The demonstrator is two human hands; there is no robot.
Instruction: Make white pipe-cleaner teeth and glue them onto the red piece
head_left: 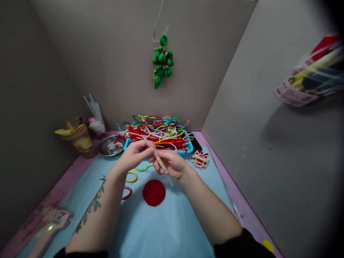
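Both hands meet above a light blue mat. My left hand pinches one end of a pale pink pipe cleaner, fingers closed. My right hand is curled around the lower part of the same pipe cleaner, which looks wound round a thin stick. A flat red coiled disc lies on the mat just below the hands. Small yellow, red and green pipe cleaner loops lie left of it.
A blue tray heaped with coloured pipe cleaners stands behind the hands. A metal dish, a cup, white sticks, a small lion-head figure, a pink device and a hanging green ornament surround it. Grey walls enclose the space.
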